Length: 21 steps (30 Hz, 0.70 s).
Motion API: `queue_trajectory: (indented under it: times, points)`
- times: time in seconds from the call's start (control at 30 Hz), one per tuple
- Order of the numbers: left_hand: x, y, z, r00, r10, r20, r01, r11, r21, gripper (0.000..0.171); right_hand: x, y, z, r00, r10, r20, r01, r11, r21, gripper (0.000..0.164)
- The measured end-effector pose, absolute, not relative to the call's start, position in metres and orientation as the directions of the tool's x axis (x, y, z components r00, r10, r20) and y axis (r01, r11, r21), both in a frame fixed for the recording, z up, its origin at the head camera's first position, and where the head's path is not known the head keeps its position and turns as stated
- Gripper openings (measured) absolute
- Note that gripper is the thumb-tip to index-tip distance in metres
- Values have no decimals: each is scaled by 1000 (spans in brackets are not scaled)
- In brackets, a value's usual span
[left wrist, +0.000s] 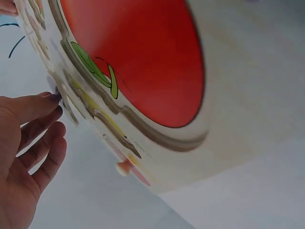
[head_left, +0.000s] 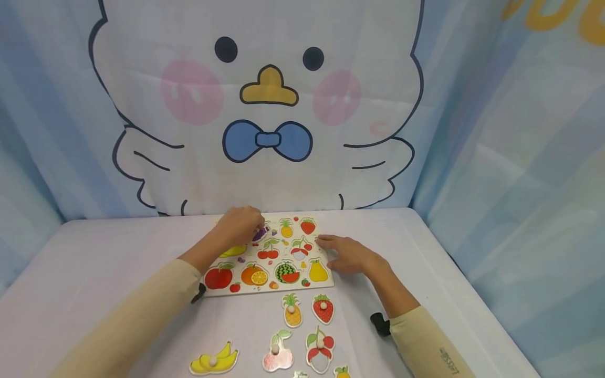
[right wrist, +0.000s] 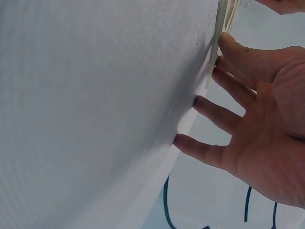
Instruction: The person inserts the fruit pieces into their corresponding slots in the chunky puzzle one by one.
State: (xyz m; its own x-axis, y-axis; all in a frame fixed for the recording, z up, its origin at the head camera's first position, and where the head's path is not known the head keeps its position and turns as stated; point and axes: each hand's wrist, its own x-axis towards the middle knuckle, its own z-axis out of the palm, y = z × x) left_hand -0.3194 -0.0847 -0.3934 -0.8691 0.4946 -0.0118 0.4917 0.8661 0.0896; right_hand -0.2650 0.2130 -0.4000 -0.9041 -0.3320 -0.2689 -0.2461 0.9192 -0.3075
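A white wooden fruit puzzle board [head_left: 283,287] lies toward the back of the table. Over its upper part, my left hand [head_left: 238,227] pinches a purple grape puzzle piece [head_left: 259,234], largely covered by the fingers. In the left wrist view that hand's thumb [left wrist: 40,102] and fingers meet at the piece, which looks slightly tilted against the board. At the board's right edge my right hand [head_left: 348,254] rests with spread fingers; in the right wrist view its fingertips [right wrist: 181,139] touch the cloth and the thumb is at the board's edge.
In front of the board lie loose knobbed pieces: a pineapple [head_left: 292,315], a strawberry [head_left: 323,312], cherries [head_left: 278,357], a red-and-white fruit with leaf [head_left: 319,346] and bananas [head_left: 212,364]. More pieces are cut off below. A printed curtain [head_left: 269,184] hangs behind the table.
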Motion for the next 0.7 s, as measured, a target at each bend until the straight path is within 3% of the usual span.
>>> queue_trajectory:
  times: [0.7]
  points:
    - [-330, -76, -392, -882, 470, -23, 466, 879, 102, 25, -265, 214, -401, -902, -340, -267, -249, 913, -323, 69]
